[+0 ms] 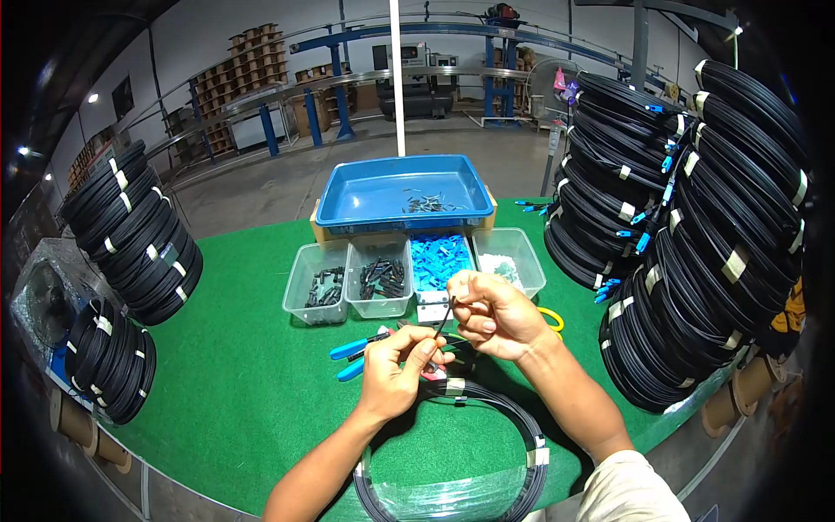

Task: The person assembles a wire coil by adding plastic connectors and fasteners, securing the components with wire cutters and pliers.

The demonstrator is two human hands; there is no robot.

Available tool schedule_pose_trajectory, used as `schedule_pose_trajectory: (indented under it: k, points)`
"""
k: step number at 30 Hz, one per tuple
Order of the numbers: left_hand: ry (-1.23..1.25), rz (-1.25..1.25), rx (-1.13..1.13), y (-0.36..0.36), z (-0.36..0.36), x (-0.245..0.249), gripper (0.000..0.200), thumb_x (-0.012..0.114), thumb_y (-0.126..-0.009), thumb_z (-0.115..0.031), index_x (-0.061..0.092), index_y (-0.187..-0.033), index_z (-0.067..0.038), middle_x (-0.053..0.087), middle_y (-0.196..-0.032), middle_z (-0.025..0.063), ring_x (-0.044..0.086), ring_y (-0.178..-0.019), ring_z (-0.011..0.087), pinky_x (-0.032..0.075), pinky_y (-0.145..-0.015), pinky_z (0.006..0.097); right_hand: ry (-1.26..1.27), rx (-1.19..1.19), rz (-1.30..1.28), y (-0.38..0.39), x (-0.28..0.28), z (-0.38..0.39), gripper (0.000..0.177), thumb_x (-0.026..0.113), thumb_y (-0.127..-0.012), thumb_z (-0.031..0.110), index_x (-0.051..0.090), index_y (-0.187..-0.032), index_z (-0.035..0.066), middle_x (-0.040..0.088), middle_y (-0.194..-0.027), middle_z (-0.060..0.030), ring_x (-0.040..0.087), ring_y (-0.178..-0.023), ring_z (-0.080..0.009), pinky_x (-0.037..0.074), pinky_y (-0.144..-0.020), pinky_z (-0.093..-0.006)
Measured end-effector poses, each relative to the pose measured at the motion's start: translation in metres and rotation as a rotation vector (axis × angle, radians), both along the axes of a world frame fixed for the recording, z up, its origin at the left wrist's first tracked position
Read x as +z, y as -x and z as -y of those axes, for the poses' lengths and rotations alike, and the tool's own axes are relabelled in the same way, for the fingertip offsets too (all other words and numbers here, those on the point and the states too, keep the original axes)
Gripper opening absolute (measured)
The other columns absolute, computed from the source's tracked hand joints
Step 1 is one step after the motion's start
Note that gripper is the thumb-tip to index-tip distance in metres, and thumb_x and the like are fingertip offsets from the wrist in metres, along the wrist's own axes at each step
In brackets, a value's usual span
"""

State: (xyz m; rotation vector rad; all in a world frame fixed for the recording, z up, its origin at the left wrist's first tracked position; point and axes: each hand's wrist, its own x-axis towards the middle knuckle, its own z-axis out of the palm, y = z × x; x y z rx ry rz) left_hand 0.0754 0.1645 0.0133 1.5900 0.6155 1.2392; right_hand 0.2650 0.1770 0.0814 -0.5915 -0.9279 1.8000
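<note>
Green-topped table [226,391] fills most of the lower view. Tall stacks of black cable coils [731,217] stand on the R side, a lower stack [130,235] on the L; prob. kept at the edges so the middle stays workable. Each coil has pale tape bands, presumably to stop it springing open.

Blue tray [358,202] sits behind the bins w/ loose thin bits in it, propped on a tan support, prob. for easier reach over them. Working coil [539,457] lies flat at the near edge, right in front of the person, so its free end can come up to the hands w/o pulling.

Clear bins [300,261] are in a row w/ small parts sorted by type: black pcs in the 2 L ones, blue pcs [439,257] next, white pcs [498,268] far R.

L hand [391,370] & R hand [500,317] are close but apart, both pinching the cable end [444,320]: L lower, R higher, approx. upright btwn them, prob. to steady it. Blue-handled tool [348,351] lies just beyond the L hand; yellow handle [557,320] shows beside the R wrist.
</note>
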Motion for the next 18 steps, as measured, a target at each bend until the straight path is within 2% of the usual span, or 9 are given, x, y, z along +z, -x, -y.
schedule_pose_trajectory:
  k: [2,6,8,10,11,14,15,16,18]
  points:
    - [-0.023,-0.022,0.012,-0.001,0.0,0.0,0.021,0.057,-0.1,-0.015,0.064,-0.102,0.005,0.069,-0.088,0.009,0.071,-0.082,0.0173,0.056,-0.072,0.028,0.072,0.082,-0.141,-0.001,-0.006,-0.002,0.002,0.057,-0.087,0.007,0.058,-0.086,0.006,0.052,-0.064,0.001,0.033,-0.04,-0.0017,0.027,-0.038,-0.019]
    - [-0.021,-0.006,-0.003,-0.002,0.001,-0.003,0.021,0.057,-0.1,-0.015,0.064,-0.101,0.005,0.07,-0.085,0.0086,0.072,-0.082,0.0168,0.056,-0.07,0.0272,0.089,0.118,-0.183,0.002,-0.009,-0.003,0.003,0.056,-0.087,0.007,0.058,-0.086,0.005,0.049,-0.063,0.0021,0.032,-0.04,-0.0016,0.026,-0.037,-0.0193]
    - [-0.021,0.008,0.0,-0.003,0.002,-0.001,0.021,0.057,-0.1,-0.015,0.065,-0.101,0.005,0.07,-0.085,0.0087,0.072,-0.082,0.0166,0.056,-0.069,0.027,0.098,0.133,-0.215,0.004,-0.009,-0.002,0.004,0.055,-0.088,0.008,0.056,-0.086,0.004,0.051,-0.063,-0.0002,0.032,-0.038,-0.0026,0.026,-0.038,-0.0205]
    - [-0.038,0.03,0.057,-0.005,0.004,0.002,0.02,0.057,-0.1,-0.014,0.065,-0.101,0.005,0.071,-0.086,0.0092,0.072,-0.081,0.0162,0.056,-0.067,0.0262,-0.01,-0.05,0.037,0.012,-0.006,0.005,0.003,0.057,-0.087,0.006,0.058,-0.085,0.004,0.053,-0.065,-0.0007,0.034,-0.041,-0.0026,0.028,-0.038,-0.0194]
    - [-0.121,0.012,0.105,-0.005,0.002,0.001,0.02,0.056,-0.1,-0.014,0.065,-0.102,0.005,0.071,-0.086,0.0099,0.072,-0.08,0.016,0.056,-0.065,0.0255,-0.076,-0.076,0.025,0.014,-0.009,0.005,0.004,0.06,-0.087,0.007,0.06,-0.084,0.004,0.055,-0.067,-0.0016,0.037,-0.043,-0.0023,0.029,-0.039,-0.0185]
    - [-0.064,0.057,0.06,-0.002,0.003,0.005,0.02,0.056,-0.1,-0.014,0.065,-0.102,0.005,0.071,-0.086,0.0099,0.071,-0.08,0.0161,0.056,-0.065,0.0255,-0.302,-0.289,0.133,0.018,-0.01,0.001,0.005,0.063,-0.088,0.008,0.064,-0.085,0.003,0.061,-0.072,-0.0021,0.045,-0.048,-0.0027,0.033,-0.043,-0.0183]
    - [-0.064,0.056,0.062,-0.001,0.003,0.005,0.02,0.056,-0.1,-0.014,0.065,-0.102,0.005,0.071,-0.086,0.0099,0.071,-0.08,0.0161,0.056,-0.065,0.0255,-0.324,-0.238,0.183,0.008,-0.005,0.001,0.006,0.065,-0.088,0.009,0.066,-0.086,0.003,0.063,-0.075,-0.0017,0.05,-0.055,-0.0034,0.038,-0.049,-0.0187]
    - [-0.05,0.064,0.057,-0.001,0.002,0.004,0.02,0.057,-0.1,-0.014,0.065,-0.102,0.005,0.071,-0.086,0.0101,0.071,-0.079,0.0159,0.056,-0.065,0.0256,-0.324,-0.235,0.185,0.004,-0.003,0.0,0.006,0.065,-0.088,0.009,0.066,-0.086,0.003,0.063,-0.075,-0.0017,0.05,-0.055,-0.0034,0.038,-0.049,-0.0187]
    - [-0.037,0.077,0.055,0.0,0.001,0.003,0.02,0.057,-0.1,-0.014,0.065,-0.102,0.005,0.071,-0.086,0.0102,0.071,-0.079,0.0158,0.056,-0.065,0.0257,-0.475,-0.368,0.393,0.002,0.0,-0.001,0.006,0.067,-0.088,0.008,0.066,-0.088,0.003,0.063,-0.075,0.0003,0.05,-0.059,-0.0025,0.04,-0.053,-0.0185]
